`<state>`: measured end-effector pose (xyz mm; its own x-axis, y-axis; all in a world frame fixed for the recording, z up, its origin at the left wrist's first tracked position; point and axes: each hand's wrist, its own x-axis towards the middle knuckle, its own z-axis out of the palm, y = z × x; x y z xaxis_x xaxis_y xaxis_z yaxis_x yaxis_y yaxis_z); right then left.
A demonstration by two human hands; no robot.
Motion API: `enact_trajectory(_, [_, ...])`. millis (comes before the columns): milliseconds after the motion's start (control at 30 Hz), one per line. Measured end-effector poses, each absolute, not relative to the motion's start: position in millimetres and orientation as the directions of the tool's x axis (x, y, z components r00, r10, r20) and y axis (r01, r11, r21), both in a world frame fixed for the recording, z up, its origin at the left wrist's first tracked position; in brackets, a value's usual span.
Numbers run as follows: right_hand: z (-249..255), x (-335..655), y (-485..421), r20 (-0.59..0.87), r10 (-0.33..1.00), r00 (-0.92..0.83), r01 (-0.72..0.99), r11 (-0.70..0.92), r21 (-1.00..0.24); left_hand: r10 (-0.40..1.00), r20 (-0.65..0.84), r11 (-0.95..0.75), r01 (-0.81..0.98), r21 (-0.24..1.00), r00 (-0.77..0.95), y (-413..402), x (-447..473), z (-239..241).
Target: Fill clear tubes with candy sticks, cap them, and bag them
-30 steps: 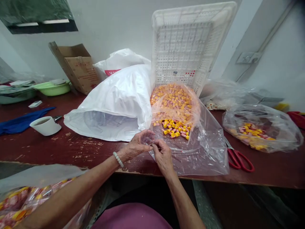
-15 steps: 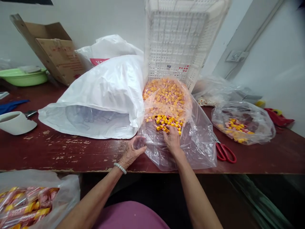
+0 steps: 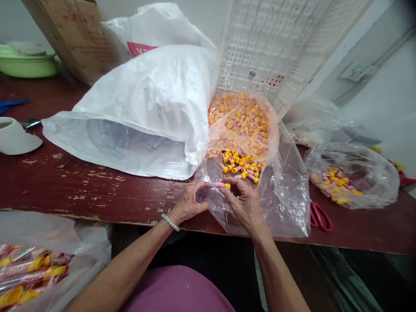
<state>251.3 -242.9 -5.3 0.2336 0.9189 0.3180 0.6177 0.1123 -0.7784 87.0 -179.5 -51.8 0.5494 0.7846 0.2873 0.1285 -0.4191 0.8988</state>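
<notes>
At the near left, a translucent bag (image 3: 92, 251) stands below the edge of the desk (image 3: 130, 195), with clear tubes and yellow-ended pieces inside. Over the desk's near edge, the left hand (image 3: 186, 204), a bracelet of pale beads (image 3: 170, 222) at its wrist, has its fingers curled around a clear tube (image 3: 203, 193); whether it grasps more than one, I cannot tell. To its right, the right hand (image 3: 244, 203) pinches a small yellow-capped piece (image 3: 222, 185) between its fingers, the labelled end pointing left, just beside the clear tube. Red-handled scissors (image 3: 321, 216) lie right of the hands, partly covered by a large clear bag (image 3: 289, 199).

Beyond the hands, yellow-capped pieces (image 3: 242, 167) spill toward the large bag's mouth, with many more heaped behind. A smaller clear bag (image 3: 380, 184) at the right holds others. Left of the heap lies a white sack (image 3: 159, 95), its open mouth facing near and showing clear tubes. At the far side, a white crate (image 3: 276, 47) leans upright, with a cardboard box (image 3: 82, 41) and a green basin (image 3: 27, 66) at the far left.
</notes>
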Motion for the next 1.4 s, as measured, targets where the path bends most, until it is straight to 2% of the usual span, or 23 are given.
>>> enact_trajectory(133, [-0.2,244.2,-248.1,0.394,0.918,0.05,0.722,0.24,-0.649,0.752,0.307,-0.425,0.073,0.902,0.583,-180.6,86.0,-50.3])
enact_trajectory(233, [6.9,246.1,-249.0,0.406,0.914,0.005,0.704,0.285,-0.65,0.753,0.278,-0.374,0.04,0.927,0.596,-181.7,85.8,-52.8])
enact_trajectory(300, [15.6,247.8,-248.3,0.412,0.904,0.113,0.654,0.245,-0.716,0.76,0.236,-0.325,0.04,0.945,0.605,-183.1,86.2,-53.8])
enact_trajectory(367, [22.0,247.0,-243.6,0.454,0.84,0.297,0.619,0.193,-0.761,0.752,0.2,-0.301,0.058,0.952,0.628,-185.1,86.5,-52.2])
enact_trajectory(433, [20.4,241.2,-233.5,0.541,0.717,0.44,0.645,0.167,-0.746,0.735,0.184,-0.306,0.077,0.949,0.652,-187.5,86.3,-47.9])
enact_trajectory(500, [9.8,230.7,-220.0,0.605,0.663,0.441,0.695,0.174,-0.698,0.71,0.179,-0.307,0.071,0.949,0.681,-189.7,85.8,-42.9])
enact_trajectory(600, [-11.2,219.7,-201.5,0.56,0.767,0.312,0.707,0.206,-0.676,0.683,0.133,-0.238,0.046,0.97,0.719,-191.5,86.1,-39.4])
enact_trajectory(667, [-19.5,226.1,-194.5,0.541,0.792,0.285,0.72,0.196,-0.666,0.687,0.09,-0.153,0.022,0.988,0.721,-191.6,88.2,-40.2])
enact_trajectory(767, [-23.7,258.8,-192.5,0.518,0.801,0.299,0.848,0.027,-0.53,0.736,0.062,-0.028,-0.06,0.998,0.675,-190.0,92.4,-43.3])
enact_trajectory(867, [-31.1,299.1,-194.8,0.405,0.87,0.281,0.919,-0.122,-0.375,0.774,0.01,0.11,-0.149,0.983,0.633,-186.8,93.2,-45.6])
enact_trajectory(1000, [-48.9,328.5,-196.7,0.325,0.912,0.249,0.93,-0.132,-0.342,0.75,-0.07,0.278,-0.217,0.936,0.658,-183.8,90.0,-46.7])
enact_trajectory(1133, [-46.6,324.2,-200.1,0.327,0.913,0.244,0.922,-0.114,-0.369,0.749,-0.087,0.322,-0.247,0.914,0.657,-184.3,89.8,-45.0])
enact_trajectory(1200, [-32.6,310.0,-207.6,0.347,0.907,0.237,0.894,-0.064,-0.443,0.763,-0.115,0.322,-0.22,0.921,0.637,-184.5,90.5,-44.1])
enact_trajectory(1300, [-3.6,277.6,-226.9,0.395,0.906,0.149,0.749,0.157,-0.644,0.789,-0.118,0.241,-0.127,0.962,0.603,-183.8,90.7,-44.4])
enact_trajectory(1400, [18.5,246.1,-245.4,0.424,0.906,-0.008,0.64,0.33,-0.694,0.807,-0.023,0.056,-0.038,0.998,0.591,-182.4,89.9,-45.6])
